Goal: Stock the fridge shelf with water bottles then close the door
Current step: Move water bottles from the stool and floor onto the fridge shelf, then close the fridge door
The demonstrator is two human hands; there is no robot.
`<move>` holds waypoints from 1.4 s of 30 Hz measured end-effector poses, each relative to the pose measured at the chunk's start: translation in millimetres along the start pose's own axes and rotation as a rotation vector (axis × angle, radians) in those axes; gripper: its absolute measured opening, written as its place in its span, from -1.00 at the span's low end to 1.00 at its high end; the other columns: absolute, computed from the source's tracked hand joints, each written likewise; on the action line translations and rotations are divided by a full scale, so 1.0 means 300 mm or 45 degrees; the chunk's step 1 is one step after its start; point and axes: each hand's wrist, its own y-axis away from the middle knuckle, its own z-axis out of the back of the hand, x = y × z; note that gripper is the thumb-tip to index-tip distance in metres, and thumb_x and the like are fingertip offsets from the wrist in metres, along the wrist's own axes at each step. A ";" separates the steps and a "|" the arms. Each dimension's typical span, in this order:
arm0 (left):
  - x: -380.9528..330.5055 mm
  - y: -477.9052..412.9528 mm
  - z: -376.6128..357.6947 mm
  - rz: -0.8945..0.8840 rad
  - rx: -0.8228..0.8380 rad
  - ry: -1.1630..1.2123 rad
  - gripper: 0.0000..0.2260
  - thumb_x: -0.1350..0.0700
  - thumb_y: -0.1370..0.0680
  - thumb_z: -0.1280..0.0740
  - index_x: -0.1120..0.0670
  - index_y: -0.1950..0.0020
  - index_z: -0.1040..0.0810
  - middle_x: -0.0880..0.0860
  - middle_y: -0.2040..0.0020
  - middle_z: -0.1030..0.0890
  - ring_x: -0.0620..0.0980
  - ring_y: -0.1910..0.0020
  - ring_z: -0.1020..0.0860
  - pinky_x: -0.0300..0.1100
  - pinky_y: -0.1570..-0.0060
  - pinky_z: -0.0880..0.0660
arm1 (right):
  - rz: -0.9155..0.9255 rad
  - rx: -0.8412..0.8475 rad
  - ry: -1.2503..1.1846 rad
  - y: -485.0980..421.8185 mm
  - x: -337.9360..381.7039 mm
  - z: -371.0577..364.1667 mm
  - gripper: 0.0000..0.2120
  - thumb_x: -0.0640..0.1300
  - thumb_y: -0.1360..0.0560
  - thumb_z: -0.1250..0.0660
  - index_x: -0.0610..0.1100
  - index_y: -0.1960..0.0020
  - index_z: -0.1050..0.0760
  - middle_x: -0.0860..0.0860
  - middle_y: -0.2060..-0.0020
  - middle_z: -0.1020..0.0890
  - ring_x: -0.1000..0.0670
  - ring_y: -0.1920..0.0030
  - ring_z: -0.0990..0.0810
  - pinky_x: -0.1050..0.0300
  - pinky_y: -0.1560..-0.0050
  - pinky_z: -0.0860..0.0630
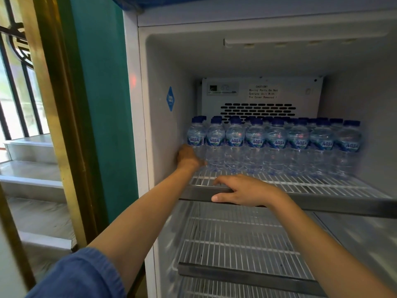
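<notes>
White wire shelf (pixel 300 186), top one in the fridge (pixel 163 125), carries the water bottles (pixel 277 145): clear plastic, blue caps, blue AQUA labels facing out. They stand upright in a front row that runs from the left wall almost to the right wall, bottles touching side by side; more blue caps show behind, so there is at least one further row. Front strip of the shelf wire is bare.

Left hand (pixel 189 157) reaches deep in at the left wall, at the lower part of the leftmost bottle (pixel 196 139). Its fingers are turned away behind the bottle and the back of the hand; cannot tell whether the grip is closed around the bottle or only touching it.

Right hand (pixel 245 191) lies palm down on the grey front rail (pixel 343 204) of the same shelf, fingers spread and flat over the wire, thumb along the rail's front face. Grip is slack, nothing in it.

Lower shelf (pixel 236 241) carries nothing that shows. Back panel (pixel 262 97) has vent slots and a printed caution notice. Blue sleeve (pixel 81 278) covers the left upper arm. Fridge interior is fully exposed; the door itself is out of frame.
</notes>
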 end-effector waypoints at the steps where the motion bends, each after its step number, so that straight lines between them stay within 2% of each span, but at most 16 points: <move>1: 0.002 0.000 -0.008 0.021 0.015 -0.028 -0.31 0.01 -0.25 -0.60 0.18 -0.29 -0.44 0.11 -0.23 -0.56 0.08 -0.17 -0.56 -0.16 -0.10 -0.53 | -0.002 -0.007 -0.004 0.000 -0.001 -0.001 -0.44 0.25 -0.53 -0.21 -0.02 -0.42 -0.32 0.02 -0.29 -0.52 0.04 -0.14 -0.52 0.14 -0.06 -0.46; 3: 0.019 -0.018 -0.027 0.014 0.028 -0.132 -0.29 -0.08 -0.25 -0.57 0.16 -0.30 -0.44 0.08 -0.22 -0.56 0.05 -0.16 -0.57 -0.20 -0.07 -0.53 | -0.013 -0.041 0.012 0.001 -0.003 -0.007 -0.44 0.29 -0.51 -0.21 0.01 -0.40 -0.35 0.02 -0.22 -0.57 0.08 -0.04 -0.51 0.12 -0.02 -0.48; 4: 0.016 -0.003 -0.021 -0.010 0.031 -0.207 -0.36 -0.11 -0.30 -0.53 0.13 -0.28 -0.47 0.06 -0.21 -0.57 0.03 -0.14 -0.58 -0.24 -0.01 -0.51 | -0.024 -0.078 0.050 0.003 0.000 -0.012 -0.43 0.32 -0.50 -0.19 0.02 -0.38 -0.37 0.03 -0.16 -0.60 0.09 0.01 -0.52 0.11 0.00 -0.50; 8: 0.007 0.087 0.036 -0.098 0.061 -0.407 -0.73 0.11 -0.49 -0.38 0.19 -0.14 -0.55 0.09 -0.10 -0.59 0.08 -0.09 -0.59 -0.24 0.13 -0.42 | -0.031 -0.477 0.249 0.029 0.016 -0.052 -0.46 0.40 -0.47 -0.10 0.03 -0.10 -0.58 0.10 0.24 -0.64 0.11 0.26 -0.58 0.14 0.19 -0.53; 11: 0.008 0.144 0.057 -0.168 0.083 -0.464 -0.73 0.13 -0.53 -0.30 0.19 -0.20 -0.49 0.15 -0.18 -0.55 0.16 -0.15 -0.54 -0.13 0.04 -0.45 | -0.074 -0.720 0.285 0.072 0.015 -0.088 -0.49 0.34 -0.53 -0.08 -0.02 0.13 -0.61 0.06 0.39 -0.62 0.09 0.38 -0.55 0.16 0.34 -0.43; 13: -0.006 0.210 0.071 -0.256 0.089 -0.613 -0.72 0.10 -0.53 -0.30 0.18 -0.21 -0.48 0.16 -0.19 -0.54 0.16 -0.16 -0.53 -0.09 0.00 -0.47 | -0.100 -0.799 0.357 0.108 0.011 -0.118 -0.50 0.30 -0.55 -0.05 -0.05 0.12 -0.59 0.05 0.29 -0.65 0.03 0.27 -0.60 0.14 0.27 -0.37; 16: -0.028 0.306 0.078 -0.417 0.059 -0.711 -0.77 0.12 -0.53 -0.28 0.21 -0.13 -0.49 0.19 -0.12 -0.57 0.21 -0.10 -0.55 -0.03 0.03 -0.49 | -0.179 -0.851 0.328 0.166 0.006 -0.160 -0.62 0.17 -0.58 -0.10 -0.04 -0.13 -0.54 0.04 -0.01 -0.65 -0.01 -0.04 -0.57 0.12 0.01 -0.28; 20: -0.040 0.437 0.052 -0.664 0.083 -0.526 -0.79 0.11 -0.58 -0.21 0.24 0.01 -0.52 0.24 0.01 -0.60 0.25 0.02 -0.57 -0.01 0.13 -0.47 | -0.252 -0.898 0.059 0.275 0.037 -0.179 -0.67 -0.07 -0.58 -0.27 -0.10 -0.33 -0.45 -0.04 -0.21 -0.56 -0.05 -0.25 -0.47 0.11 -0.27 -0.28; 22: -0.035 0.506 0.026 -0.851 0.115 -0.437 -0.79 0.12 -0.58 -0.20 0.22 -0.04 -0.52 0.23 -0.02 -0.60 0.22 -0.01 -0.56 -0.01 0.08 -0.47 | -0.343 -0.926 -0.103 0.350 0.085 -0.186 -0.67 -0.14 -0.57 -0.29 -0.13 -0.34 -0.45 -0.04 -0.29 -0.51 -0.03 -0.32 -0.42 0.14 -0.34 -0.29; 24: -0.012 0.587 -0.011 -1.080 0.117 -0.360 -0.77 0.13 -0.55 -0.23 0.22 -0.14 -0.50 0.22 -0.10 -0.56 0.20 -0.10 -0.52 0.00 -0.05 -0.45 | -0.499 -0.923 -0.241 0.445 0.136 -0.224 -0.68 -0.17 -0.57 -0.28 -0.15 -0.32 -0.46 -0.04 -0.28 -0.54 0.00 -0.30 -0.48 0.12 -0.32 -0.39; 26: 0.031 0.688 -0.071 -1.211 0.170 -0.229 -0.73 0.18 -0.50 -0.27 0.23 -0.18 -0.49 0.23 -0.15 -0.53 0.22 -0.20 -0.46 0.04 -0.14 -0.43 | -0.634 -0.938 -0.273 0.565 0.184 -0.294 -0.70 -0.19 -0.56 -0.29 -0.17 -0.28 -0.49 -0.06 -0.19 -0.61 0.02 -0.19 -0.57 0.17 -0.20 -0.46; 30: 0.123 0.967 -0.211 -1.290 0.514 -0.150 -0.72 0.22 -0.43 -0.28 0.21 -0.13 -0.53 0.23 -0.07 -0.57 0.24 -0.11 -0.53 0.04 -0.08 -0.48 | -1.005 -0.923 -0.334 0.893 0.304 -0.511 -0.75 -0.17 -0.53 -0.28 -0.18 -0.18 -0.55 -0.08 0.00 -0.67 -0.04 -0.04 -0.63 0.27 -0.03 -0.45; 33: 0.151 1.221 -0.293 -1.363 0.764 -0.144 -0.75 0.22 -0.43 -0.30 0.22 -0.08 -0.55 0.25 -0.02 -0.60 0.25 -0.07 -0.55 0.01 -0.06 -0.48 | -1.298 -0.809 -0.323 1.192 0.423 -0.610 -0.73 -0.10 -0.50 -0.25 -0.17 -0.14 -0.57 -0.11 0.02 -0.68 -0.09 -0.01 -0.64 0.06 -0.05 -0.54; 35: 0.122 1.402 -0.313 -1.467 0.893 -0.148 -0.76 0.19 -0.45 -0.27 0.22 -0.08 -0.53 0.24 -0.04 -0.59 0.24 -0.09 -0.54 0.01 -0.08 -0.47 | -1.482 -0.797 -0.196 1.384 0.508 -0.596 -0.73 -0.12 -0.55 -0.20 -0.24 -0.09 -0.58 -0.18 0.02 -0.67 -0.17 -0.02 -0.63 0.04 -0.02 -0.48; 38: 0.024 1.679 -0.302 -1.680 0.912 -0.144 -0.74 0.13 -0.49 -0.23 0.19 -0.12 -0.50 0.18 -0.09 -0.56 0.21 -0.13 -0.52 -0.02 -0.10 -0.43 | -1.662 -1.079 0.192 1.637 0.623 -0.510 -0.55 0.03 -0.46 -0.03 -0.26 0.10 -0.57 -0.23 0.15 -0.65 -0.27 0.09 -0.60 -0.05 0.11 -0.50; 42: -0.141 2.025 -0.267 -1.946 0.842 0.149 -0.71 0.16 -0.30 -0.23 0.24 0.05 -0.58 0.22 0.14 -0.59 0.25 0.13 -0.58 -0.04 0.13 -0.53 | -1.729 -1.271 0.773 1.904 0.714 -0.366 -0.74 -0.11 -0.47 -0.16 -0.26 0.09 -0.54 -0.18 0.19 -0.60 -0.26 0.16 -0.55 -0.10 0.16 -0.50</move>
